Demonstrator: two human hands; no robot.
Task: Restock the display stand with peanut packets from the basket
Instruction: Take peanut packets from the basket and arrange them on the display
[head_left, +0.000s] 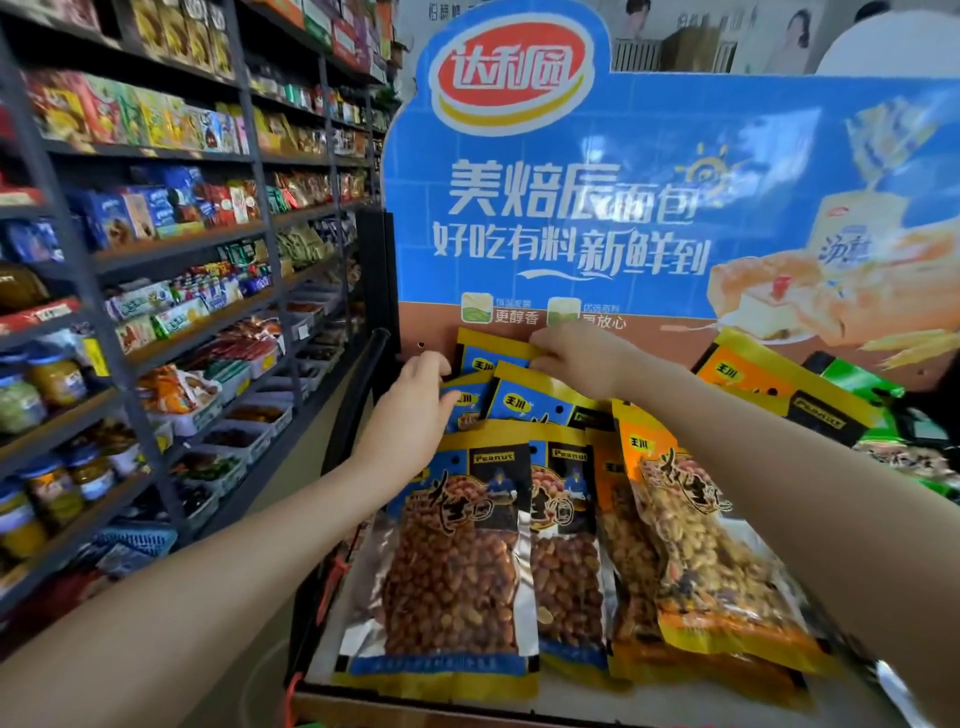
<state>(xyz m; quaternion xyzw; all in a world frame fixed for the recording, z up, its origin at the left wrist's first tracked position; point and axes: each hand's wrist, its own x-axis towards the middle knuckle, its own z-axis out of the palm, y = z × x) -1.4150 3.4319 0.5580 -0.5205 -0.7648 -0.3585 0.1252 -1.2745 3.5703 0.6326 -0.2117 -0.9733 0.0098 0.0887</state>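
At frame centre, both hands, left hand (421, 395) and right hand (576, 358), pinch the rear blue packet (493, 353) on the display stand (623, 208); overlapped front packets (467, 545) could slide off if nudged.

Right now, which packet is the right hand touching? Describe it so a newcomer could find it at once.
Start at the big blue bread poster behind the display stand. At its brown lower strip, the right hand grips the top edge of a blue peanut packet. It is the rearmost blue packet, highest against the board, unlike the orange packets in front.
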